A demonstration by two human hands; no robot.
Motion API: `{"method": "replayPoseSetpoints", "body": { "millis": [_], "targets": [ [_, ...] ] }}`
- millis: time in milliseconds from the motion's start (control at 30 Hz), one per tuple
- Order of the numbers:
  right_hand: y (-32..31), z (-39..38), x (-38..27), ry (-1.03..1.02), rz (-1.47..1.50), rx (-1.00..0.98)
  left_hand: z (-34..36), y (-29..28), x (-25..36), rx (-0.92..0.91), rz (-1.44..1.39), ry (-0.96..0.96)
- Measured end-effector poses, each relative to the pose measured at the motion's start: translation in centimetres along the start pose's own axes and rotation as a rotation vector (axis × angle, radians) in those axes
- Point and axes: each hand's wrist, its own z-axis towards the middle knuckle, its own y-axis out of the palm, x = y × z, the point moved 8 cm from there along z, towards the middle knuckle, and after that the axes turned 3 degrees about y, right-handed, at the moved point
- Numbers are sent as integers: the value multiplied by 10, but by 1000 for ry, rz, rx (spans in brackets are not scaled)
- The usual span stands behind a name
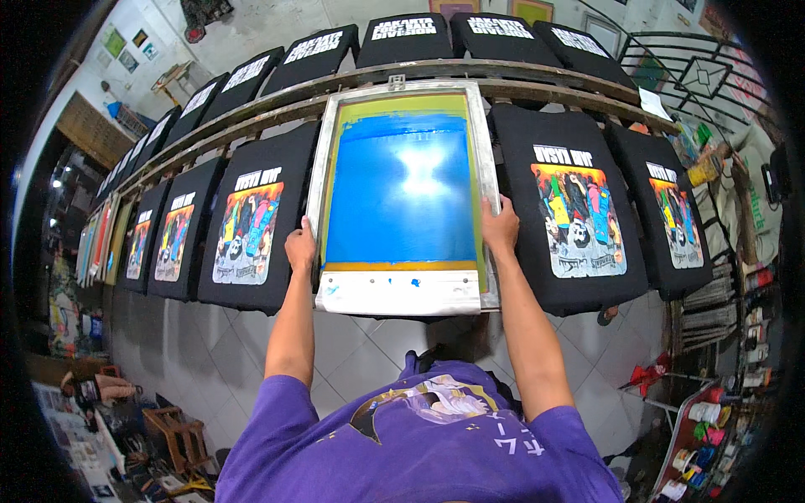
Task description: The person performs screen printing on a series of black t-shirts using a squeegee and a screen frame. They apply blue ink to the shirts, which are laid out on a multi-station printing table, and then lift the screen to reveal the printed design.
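Note:
A silk-screen frame (320, 180) with a pale metal border lies in front of me over one of the printing places. Blue ink (394, 222) covers most of its mesh, with a yellow-green margin round it. Along the near edge runs a white strip (398, 293) with a few blue ink spots. My left hand (301, 245) grips the left side of the frame near its lower corner. On the opposite side, a little higher up, my right hand (501, 226) has its fingers round the frame edge. What lies under the screen is mostly hidden.
Black T-shirts with colourful prints flank the frame: one shirt (260, 159) to the left, another (528, 142) to the right. Behind a wooden rail (277, 102) stands a row of black shirts (402, 50) with white lettering. Shelves with jars (704, 412) stand at the lower right.

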Motion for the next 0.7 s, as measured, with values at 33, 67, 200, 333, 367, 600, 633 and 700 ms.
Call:
{"method": "replayPoseSetpoints", "body": {
  "millis": [33,67,200,333,367,600,633,700],
  "targets": [
    [0,0,0,7,-9,7,-2,-4,1,11,-5,-5],
    [0,0,1,14,-18,12,1,0,-5,2,-28,-11],
    [-1,5,5,5,-40,36,-2,-2,5,-5,-3,-25],
    [-3,-2,-4,-27,-16,33,-6,-5,7,-16,-15,-46],
    [-2,-1,-3,-36,-8,34,-4,-4,4,-18,-4,-55],
    [2,-1,-2,-63,-42,40,-8,-6,2,-21,-20,-105],
    [2,-1,-4,-74,-42,47,-9,-9,2,-25,-27,-113],
    [2,-1,-4,-57,-25,27,-6,-6,-3,-7,-33,-110]
  ]
}}
